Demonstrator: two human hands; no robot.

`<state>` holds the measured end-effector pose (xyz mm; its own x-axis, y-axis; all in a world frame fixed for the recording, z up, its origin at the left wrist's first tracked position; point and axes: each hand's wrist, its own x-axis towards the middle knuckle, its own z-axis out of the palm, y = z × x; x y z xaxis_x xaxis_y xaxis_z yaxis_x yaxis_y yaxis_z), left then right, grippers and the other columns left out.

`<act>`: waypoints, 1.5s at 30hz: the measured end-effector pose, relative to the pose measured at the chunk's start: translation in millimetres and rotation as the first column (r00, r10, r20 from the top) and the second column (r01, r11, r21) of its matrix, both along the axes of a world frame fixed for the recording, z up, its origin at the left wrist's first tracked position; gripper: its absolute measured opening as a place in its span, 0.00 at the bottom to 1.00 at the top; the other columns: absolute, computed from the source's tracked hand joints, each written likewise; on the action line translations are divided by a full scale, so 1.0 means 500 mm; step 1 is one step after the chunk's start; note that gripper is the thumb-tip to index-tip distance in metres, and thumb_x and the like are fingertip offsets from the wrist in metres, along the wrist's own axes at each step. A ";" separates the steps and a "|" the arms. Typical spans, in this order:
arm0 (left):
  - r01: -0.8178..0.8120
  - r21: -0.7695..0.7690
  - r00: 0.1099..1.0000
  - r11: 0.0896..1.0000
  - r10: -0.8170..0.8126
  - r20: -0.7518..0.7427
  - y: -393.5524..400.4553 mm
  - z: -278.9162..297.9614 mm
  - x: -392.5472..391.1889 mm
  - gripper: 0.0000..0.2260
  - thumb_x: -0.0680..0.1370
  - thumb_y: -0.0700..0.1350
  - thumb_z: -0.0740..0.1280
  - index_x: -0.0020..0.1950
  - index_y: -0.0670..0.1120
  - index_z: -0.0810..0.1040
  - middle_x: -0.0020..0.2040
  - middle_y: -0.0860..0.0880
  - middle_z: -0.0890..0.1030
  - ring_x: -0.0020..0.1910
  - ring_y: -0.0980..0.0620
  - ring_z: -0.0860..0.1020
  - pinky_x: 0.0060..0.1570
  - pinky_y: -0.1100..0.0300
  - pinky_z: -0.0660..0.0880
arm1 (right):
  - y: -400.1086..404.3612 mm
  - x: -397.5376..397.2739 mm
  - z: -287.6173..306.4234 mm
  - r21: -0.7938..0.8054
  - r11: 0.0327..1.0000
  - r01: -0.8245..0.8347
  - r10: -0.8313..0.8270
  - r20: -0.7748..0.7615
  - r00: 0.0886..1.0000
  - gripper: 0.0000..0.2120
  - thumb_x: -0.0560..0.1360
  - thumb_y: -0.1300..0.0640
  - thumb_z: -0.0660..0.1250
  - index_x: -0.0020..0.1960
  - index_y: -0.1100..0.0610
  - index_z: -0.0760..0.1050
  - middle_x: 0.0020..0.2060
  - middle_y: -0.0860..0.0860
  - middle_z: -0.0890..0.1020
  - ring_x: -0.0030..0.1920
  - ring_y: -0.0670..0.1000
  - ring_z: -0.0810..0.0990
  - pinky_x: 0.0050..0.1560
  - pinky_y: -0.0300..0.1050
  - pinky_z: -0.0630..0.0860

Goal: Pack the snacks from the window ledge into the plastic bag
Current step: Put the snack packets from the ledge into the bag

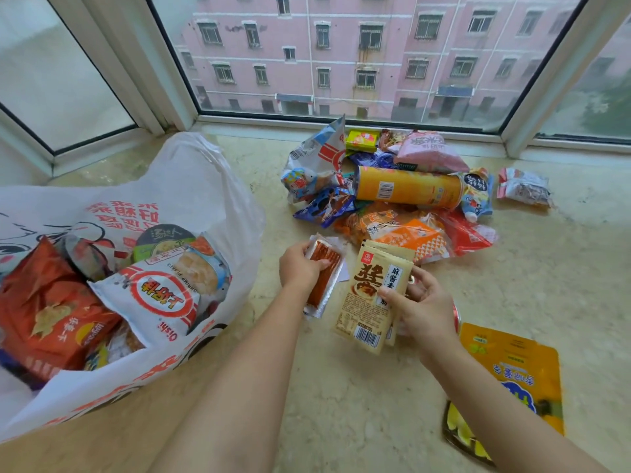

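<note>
Two hands lift snack packets above a marble window ledge.

The left hand grasps a red strip packet; the right hand pinches a tan sachet. The white plastic bag gapes left, half full; the snack pile lies far, bare ledge right.

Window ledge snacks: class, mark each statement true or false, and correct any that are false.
1. The left hand holds a red strip packet. True.
2. The right hand is empty. False: it grips a tan sachet.
3. The plastic bag is empty. False: it already holds snacks, including a red crisp bag.
4. The yellow tube lies on its side. True.
5. The yellow tube is inside the bag. False: it lies in the pile on the ledge.
</note>
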<state>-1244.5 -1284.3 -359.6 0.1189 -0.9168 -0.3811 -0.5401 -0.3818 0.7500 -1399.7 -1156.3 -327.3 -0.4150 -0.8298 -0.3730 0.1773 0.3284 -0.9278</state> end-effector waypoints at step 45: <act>-0.302 -0.158 0.953 0.940 0.300 -0.036 0.152 0.403 0.570 0.43 0.73 0.36 0.72 0.78 0.50 0.46 0.75 0.43 0.63 0.69 0.42 0.68 0.63 0.52 0.71 | -0.090 0.504 0.301 0.012 0.994 -0.113 0.109 0.187 0.976 0.23 0.71 0.67 0.71 0.64 0.59 0.70 0.48 0.62 0.82 0.39 0.58 0.84 0.30 0.45 0.80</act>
<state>-959.6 -1208.4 -158.3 0.3952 -0.8880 -0.2352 -0.4099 -0.3996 0.8199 -1147.5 -1201.3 -176.6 -0.2424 -0.8576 -0.4537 0.3073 0.3757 -0.8743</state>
